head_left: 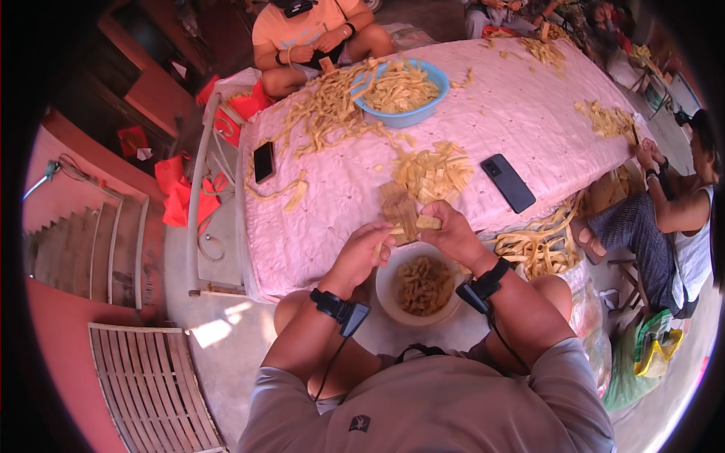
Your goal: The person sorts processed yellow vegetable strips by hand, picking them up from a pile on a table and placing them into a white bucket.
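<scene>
My left hand (362, 252) holds a narrow pale-yellow strip piece between its fingers, above the near edge of the pink-covered table (334, 198). My right hand (450, 229) pinches a short, flat yellowish piece (429, 222) between thumb and fingers. The hands are apart, on either side of a brown wooden block (399, 212) at the table's edge. Beyond the block lies a pile of short yellowish pieces (436, 170). Under my hands, a white bowl (387, 300) holds many curled brownish-yellow pieces (425, 286). What the material is, I cannot tell.
A blue basin (405, 118) heaped with pieces stands among long strips (334, 107). Two phones (508, 183) (264, 162) lie on the cover. One person (306, 34) sits across the table, another (674, 209) at the right. A metal frame (198, 198) stands left; coiled strips (535, 249) lie right.
</scene>
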`<action>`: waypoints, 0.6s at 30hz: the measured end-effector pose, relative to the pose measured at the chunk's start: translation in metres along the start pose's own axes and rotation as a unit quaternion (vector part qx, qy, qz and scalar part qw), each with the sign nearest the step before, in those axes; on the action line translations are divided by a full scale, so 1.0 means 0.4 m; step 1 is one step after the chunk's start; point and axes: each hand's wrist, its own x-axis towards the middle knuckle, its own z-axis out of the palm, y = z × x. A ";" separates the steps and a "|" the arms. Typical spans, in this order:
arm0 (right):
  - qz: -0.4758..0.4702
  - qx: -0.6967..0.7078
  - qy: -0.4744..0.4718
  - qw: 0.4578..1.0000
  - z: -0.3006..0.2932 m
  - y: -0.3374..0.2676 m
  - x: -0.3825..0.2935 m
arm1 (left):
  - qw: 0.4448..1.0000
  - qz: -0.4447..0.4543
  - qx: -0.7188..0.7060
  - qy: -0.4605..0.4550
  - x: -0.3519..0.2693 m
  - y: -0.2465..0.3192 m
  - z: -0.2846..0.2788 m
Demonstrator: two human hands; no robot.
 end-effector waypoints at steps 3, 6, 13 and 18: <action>0.050 0.114 -0.044 0.991 -0.015 -0.053 -0.026 | 0.997 0.029 0.042 -0.054 -0.044 -0.004 0.022; 0.099 0.071 -0.127 0.984 -0.035 -0.093 -0.058 | 0.996 0.030 0.034 -0.072 -0.085 -0.031 0.057; -0.017 -0.112 -0.188 0.976 -0.061 -0.086 -0.132 | 0.992 0.085 0.077 -0.054 -0.139 -0.108 0.138; -0.027 -0.127 -0.135 0.982 -0.062 -0.112 -0.212 | 0.993 0.092 0.067 -0.023 -0.146 -0.143 0.152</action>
